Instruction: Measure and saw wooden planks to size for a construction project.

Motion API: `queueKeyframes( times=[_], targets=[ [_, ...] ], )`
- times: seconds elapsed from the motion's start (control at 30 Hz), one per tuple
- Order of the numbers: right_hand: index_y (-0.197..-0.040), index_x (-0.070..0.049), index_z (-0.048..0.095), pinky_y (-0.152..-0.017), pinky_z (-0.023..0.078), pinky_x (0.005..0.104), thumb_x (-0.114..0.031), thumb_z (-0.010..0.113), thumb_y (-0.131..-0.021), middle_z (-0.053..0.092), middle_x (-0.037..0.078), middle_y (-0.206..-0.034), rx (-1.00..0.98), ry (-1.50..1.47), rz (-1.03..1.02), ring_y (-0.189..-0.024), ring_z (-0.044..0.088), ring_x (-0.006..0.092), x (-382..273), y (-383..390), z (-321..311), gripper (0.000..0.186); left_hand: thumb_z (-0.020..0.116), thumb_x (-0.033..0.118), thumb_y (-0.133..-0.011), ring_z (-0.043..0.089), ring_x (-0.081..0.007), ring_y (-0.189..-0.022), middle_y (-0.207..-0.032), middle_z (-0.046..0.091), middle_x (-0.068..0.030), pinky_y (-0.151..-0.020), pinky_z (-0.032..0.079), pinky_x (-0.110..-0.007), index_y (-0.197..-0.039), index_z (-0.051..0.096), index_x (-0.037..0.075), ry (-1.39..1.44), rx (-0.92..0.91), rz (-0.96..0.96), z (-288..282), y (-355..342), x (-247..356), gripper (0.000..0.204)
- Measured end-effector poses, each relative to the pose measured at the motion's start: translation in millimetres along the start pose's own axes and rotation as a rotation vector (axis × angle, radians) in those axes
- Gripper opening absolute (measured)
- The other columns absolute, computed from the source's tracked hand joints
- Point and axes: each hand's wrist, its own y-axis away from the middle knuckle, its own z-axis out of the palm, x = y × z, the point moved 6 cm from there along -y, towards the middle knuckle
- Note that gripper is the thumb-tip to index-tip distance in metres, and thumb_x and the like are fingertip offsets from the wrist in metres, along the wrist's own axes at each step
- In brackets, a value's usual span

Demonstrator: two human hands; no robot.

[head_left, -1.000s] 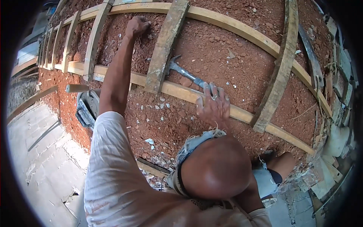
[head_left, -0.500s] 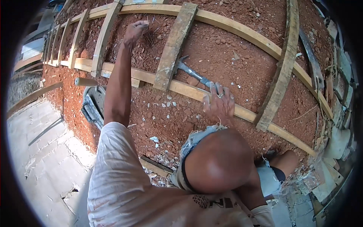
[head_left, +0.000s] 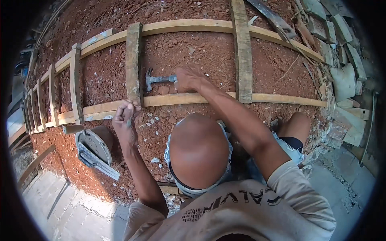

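Gripping a grey metal claw hammer in the right hand, pinching the left hand together (no telling on what) beside a weathered, flat timber crosspiece. Seeing pale wooden rungs already placed leftward; probably not finishing here yet.

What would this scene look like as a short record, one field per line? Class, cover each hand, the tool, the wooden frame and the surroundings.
Left hand: at the lower end of a weathered crosspiece; whether it grips anything is unclear
Right hand: closed around the handle of a hammer
Tool position: over the soil, head toward the crosspiece
Frame: crosspieces over two long wooden rails
Surroundings: grey paving, lower left
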Motion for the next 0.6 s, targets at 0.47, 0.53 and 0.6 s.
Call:
queueKeyframes(
  times=[0.47,0.53,0.6],
  targets=[
    [-0.118,0.001,0.066,-0.066,0.050,0.0380,-0.017,0.072,-0.093,0.064,0.009,-0.076,0.666,-0.810,0.529,-0.069,0.060,0.0182,167,341,-9,0.031,0.075,0.007,-0.097,0.071,-0.0141,-0.098,-0.106,0.077,-0.0084,-0.092,0.054,-0.030,-0.109,0.075,0.001,-0.164,-0.574,-0.026,251,34,-66,0.014],
    [-0.114,0.000,0.066,-0.062,0.046,0.0340,-0.018,0.071,-0.096,0.059,0.002,-0.074,0.701,-0.899,0.746,-0.067,0.054,0.0115,178,378,9,0.026,0.076,0.008,-0.096,0.071,-0.0142,-0.098,-0.105,0.078,-0.0080,-0.092,0.054,-0.029,-0.108,0.077,0.000,-0.210,-0.676,0.003,293,44,-82,0.014],
    [-0.111,-0.001,0.066,-0.060,0.044,0.0322,-0.017,0.071,-0.097,0.057,0.000,-0.073,0.738,-0.979,0.650,-0.066,0.051,0.0093,171,398,16,0.022,0.078,0.010,-0.094,0.072,-0.0139,-0.098,-0.104,0.079,-0.0076,-0.091,0.055,-0.028,-0.109,0.080,-0.001,-0.479,-0.818,0.117,321,56,-96,0.018]
  ],
)
